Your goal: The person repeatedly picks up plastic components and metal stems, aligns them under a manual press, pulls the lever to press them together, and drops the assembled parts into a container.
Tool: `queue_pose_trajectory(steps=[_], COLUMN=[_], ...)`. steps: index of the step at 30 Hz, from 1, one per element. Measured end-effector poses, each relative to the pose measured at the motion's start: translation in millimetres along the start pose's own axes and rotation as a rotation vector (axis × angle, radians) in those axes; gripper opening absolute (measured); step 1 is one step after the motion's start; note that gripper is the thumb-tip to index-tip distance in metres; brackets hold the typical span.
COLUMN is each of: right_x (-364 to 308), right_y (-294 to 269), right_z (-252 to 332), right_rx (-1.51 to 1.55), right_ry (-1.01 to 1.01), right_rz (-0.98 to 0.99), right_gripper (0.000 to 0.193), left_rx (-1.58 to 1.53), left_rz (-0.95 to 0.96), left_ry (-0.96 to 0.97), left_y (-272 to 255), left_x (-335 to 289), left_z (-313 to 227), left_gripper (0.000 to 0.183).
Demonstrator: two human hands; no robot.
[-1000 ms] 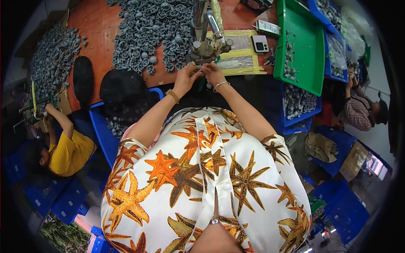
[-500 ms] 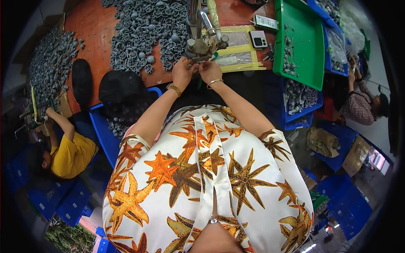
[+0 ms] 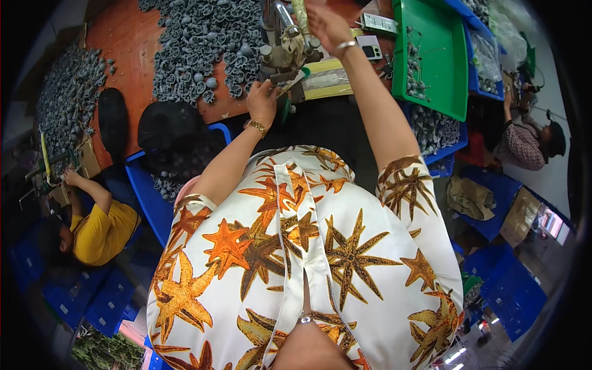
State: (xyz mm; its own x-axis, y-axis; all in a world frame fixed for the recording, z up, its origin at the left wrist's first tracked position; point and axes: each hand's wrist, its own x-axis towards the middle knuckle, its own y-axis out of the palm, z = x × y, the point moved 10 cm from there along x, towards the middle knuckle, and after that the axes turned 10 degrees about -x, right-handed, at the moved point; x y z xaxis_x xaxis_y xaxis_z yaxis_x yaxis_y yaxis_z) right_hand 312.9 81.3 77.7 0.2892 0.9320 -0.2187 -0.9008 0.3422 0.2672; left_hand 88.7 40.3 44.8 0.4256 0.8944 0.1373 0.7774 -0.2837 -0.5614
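My left hand (image 3: 262,103) is at the bottom of a metal hand press (image 3: 282,57), fingertips pinched together beside its dark lower block. What they hold is too small to make out. My right hand (image 3: 328,29) is raised beside the press's yellow-wrapped handle (image 3: 300,13), its fingers stretched out; whether they touch it I cannot tell. Left of the press, a heap of grey plastic parts (image 3: 200,52), some cup-shaped and some round, covers the reddish table (image 3: 126,37).
A green tray (image 3: 441,68) with a few grey parts stands at the right, above a blue bin (image 3: 447,142) of more parts. A phone (image 3: 370,48) lies near a small box (image 3: 379,24). Other people work at far left (image 3: 102,228) and far right (image 3: 524,145).
My right hand has left the spot beside my left hand and gone up and to the right, to the press handle. My left hand stays low at the press.
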Motion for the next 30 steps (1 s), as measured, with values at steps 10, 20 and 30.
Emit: queue_pose_trajectory(steps=[10, 20, 30], right_x=[-215, -202, -164], right_y=[92, 43, -350], right_z=[96, 100, 48], right_rx=[-0.881, -0.259, -1.376], right_ry=[-0.606, -0.232, 0.365], right_rz=[0.397, 0.236, -1.167], right_gripper=[0.035, 0.02, 0.029], left_rx=[-0.012, -0.024, -1.279], left_rz=[-0.021, 0.425, -0.076], left_ry=[0.003, -0.168, -0.644], left_y=[-2, -7, -194], left_x=[2, -14, 2], left_z=[14, 24, 63], left_gripper=[0.012, 0.024, 0.024])
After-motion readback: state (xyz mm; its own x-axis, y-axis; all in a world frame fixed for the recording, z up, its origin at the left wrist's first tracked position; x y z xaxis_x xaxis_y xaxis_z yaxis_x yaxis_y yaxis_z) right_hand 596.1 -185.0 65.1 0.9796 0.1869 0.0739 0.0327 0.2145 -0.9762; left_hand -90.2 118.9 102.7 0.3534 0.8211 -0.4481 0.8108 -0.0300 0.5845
